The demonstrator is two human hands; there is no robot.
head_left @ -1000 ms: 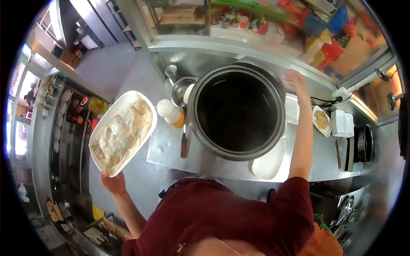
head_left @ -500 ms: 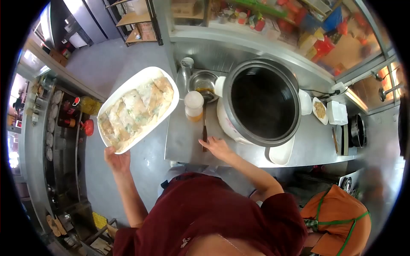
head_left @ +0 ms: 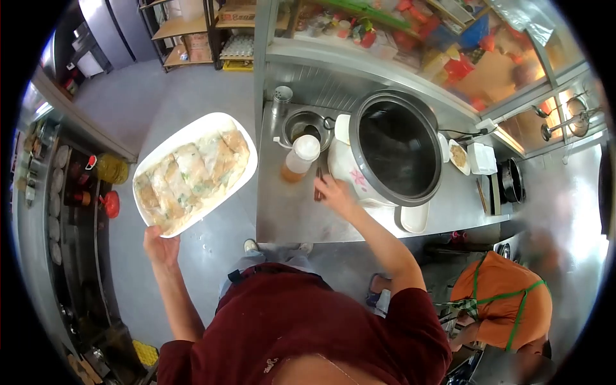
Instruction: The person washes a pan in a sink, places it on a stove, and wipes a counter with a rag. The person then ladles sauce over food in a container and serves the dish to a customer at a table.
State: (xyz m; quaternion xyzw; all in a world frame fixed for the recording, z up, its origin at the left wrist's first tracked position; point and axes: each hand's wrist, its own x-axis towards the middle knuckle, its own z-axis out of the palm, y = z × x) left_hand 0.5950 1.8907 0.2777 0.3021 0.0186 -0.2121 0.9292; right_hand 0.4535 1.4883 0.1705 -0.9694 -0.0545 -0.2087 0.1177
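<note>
My left hand (head_left: 162,247) grips the near edge of a white oval dish (head_left: 251,157), held out over the floor. Flat, folded rice rolls (head_left: 187,170) flecked with green lie side by side in it. Over the steel counter, my right hand (head_left: 339,197) is closed around the dark handle of a ladle (head_left: 318,191). The ladle's far end reaches toward a metal pot (head_left: 287,122) of dark liquid, partly hidden by a squeeze bottle (head_left: 307,149) with brownish liquid low inside. Right of my hand stands a large white cooker (head_left: 340,160) with a black rim.
A perforated metal shaker (head_left: 282,96) stands at the counter's back left. Further right are a white tray (head_left: 414,218), a small plate of food (head_left: 458,157) and white boxes (head_left: 481,158). A co-worker in orange (head_left: 507,295) bends at the lower right.
My right hand has closed around the ladle handle, which its spread fingers were touching before. The dish in my left hand has shifted slightly left and down in view.
</note>
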